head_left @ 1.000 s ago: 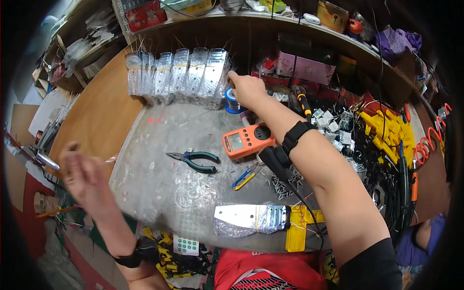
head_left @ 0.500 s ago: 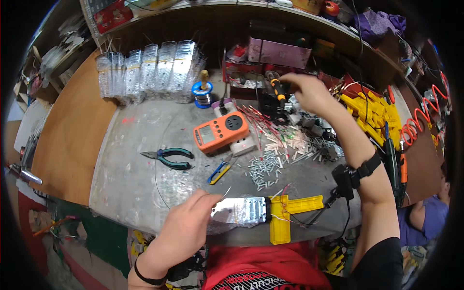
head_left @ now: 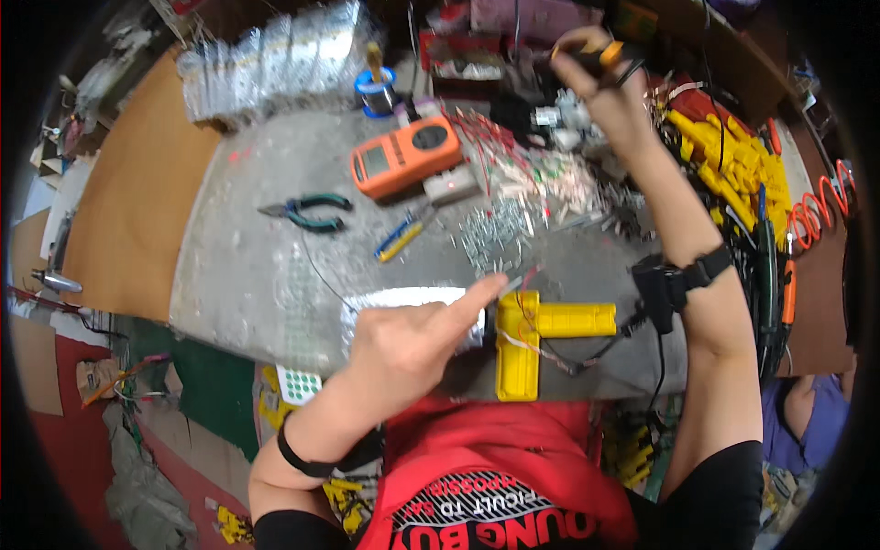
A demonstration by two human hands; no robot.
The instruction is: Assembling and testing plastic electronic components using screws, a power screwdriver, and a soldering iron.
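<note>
My left hand (head_left: pixel 412 339) lies on a flat silvery packet (head_left: pixel 390 298) at the bench's near edge and presses it down. Its fingers are curled and its forefinger points at a yellow T-shaped fixture (head_left: pixel 559 321) with red wires on it. My right hand (head_left: pixel 610 87) is raised over the far right of the bench, closed around an orange-and-black tool handle (head_left: pixel 596 53). A black device (head_left: pixel 665 280) is strapped to that forearm, and a cable runs from it toward the fixture.
An orange multimeter (head_left: pixel 403 156), green-handled pliers (head_left: pixel 307 211), a small blue-and-yellow tool (head_left: pixel 399 238) and a heap of small metal parts (head_left: pixel 495 234) lie mid-bench. Clear bags (head_left: pixel 266 64) and a blue solder spool (head_left: pixel 376 87) stand behind. Yellow parts (head_left: pixel 724 156) and an orange coiled cable (head_left: pixel 816 211) crowd the right.
My left hand came in from the left side and settled on the silvery packet. My right hand left the solder spool, went right and took up the orange-and-black tool.
</note>
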